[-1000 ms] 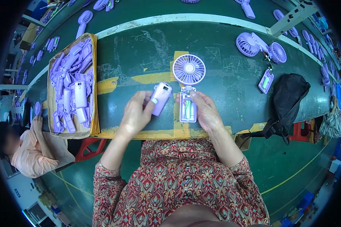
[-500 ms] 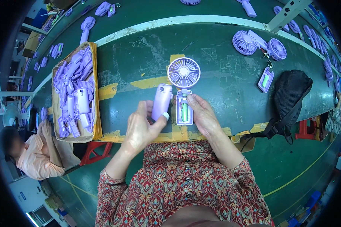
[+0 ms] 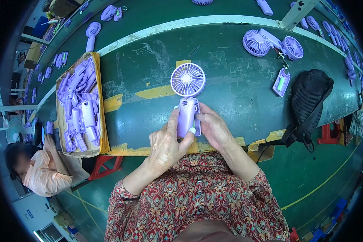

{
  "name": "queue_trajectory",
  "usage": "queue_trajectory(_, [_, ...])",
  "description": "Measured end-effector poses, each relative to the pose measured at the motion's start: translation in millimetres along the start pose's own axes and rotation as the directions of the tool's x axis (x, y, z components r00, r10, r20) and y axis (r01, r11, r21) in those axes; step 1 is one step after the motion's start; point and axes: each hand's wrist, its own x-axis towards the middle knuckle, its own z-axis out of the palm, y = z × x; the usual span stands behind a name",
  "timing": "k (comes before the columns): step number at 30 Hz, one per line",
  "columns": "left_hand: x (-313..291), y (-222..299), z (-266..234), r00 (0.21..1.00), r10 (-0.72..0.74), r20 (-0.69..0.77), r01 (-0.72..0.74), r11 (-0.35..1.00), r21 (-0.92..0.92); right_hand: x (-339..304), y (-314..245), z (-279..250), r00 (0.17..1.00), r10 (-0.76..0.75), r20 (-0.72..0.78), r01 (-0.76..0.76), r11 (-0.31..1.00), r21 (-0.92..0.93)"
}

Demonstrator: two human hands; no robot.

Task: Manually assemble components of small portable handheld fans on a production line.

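In front of me a purple handheld fan point(image 3: 195, 89) lies on the green table with its round grille pointing away. My left hand point(image 3: 164, 144) grips a smooth purple handle cover point(image 3: 186, 117) between thumb and fingers. That cover lies over the fan's open handle, slightly left of it, so a strip of the handle and its green cell shows along the right. My right hand point(image 3: 215, 129) is closed on the handle's right side, thumb and fingers at its edge. Most of the handle's inside is hidden beneath the cover; whether the two parts touch all along, I cannot tell.
A cardboard box point(image 3: 102, 121) of purple covers stands left. At the far right are two joined fans point(image 3: 257, 43), an opened handle point(image 3: 281, 82) wired to them, and a black mesh bag point(image 3: 311, 94). A white rail point(image 3: 181, 21) crosses behind. Another person point(image 3: 48, 169) sits at left.
My left hand has brought the cover rightward and down over the fan's handle, hiding most of the green cell. My right hand still holds the handle's right side.
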Motion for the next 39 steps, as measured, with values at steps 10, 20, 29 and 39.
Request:
queue_trajectory(10, [2, -1, 6, 0.999, 0.013, 0.048, -0.016, 0.999, 0.05, -1, 0, -2, 0.999, 0.023, 0.048, -0.019, 0.997, -0.069])
queue_trajectory(20, [1, -3, 7, 0.994, 0.066, 0.082, -0.072, 0.995, 0.065, -1, 1, 0, 0.999, 0.03, 0.042, -0.023, 0.989, -0.148])
queue_trajectory(29, [-3, -4, 12, 0.999, 0.028, 0.023, -0.029, 0.999, 0.031, -1, 1, 0, 0.999, 0.034, 0.031, -0.032, 0.998, -0.045])
queue_trajectory(39, [-1, -3, 7, 0.998, 0.04, 0.051, -0.041, 0.999, 0.019, 0, 4, 0, 1.0, 0.01, 0.019, -0.007, 0.989, -0.148])
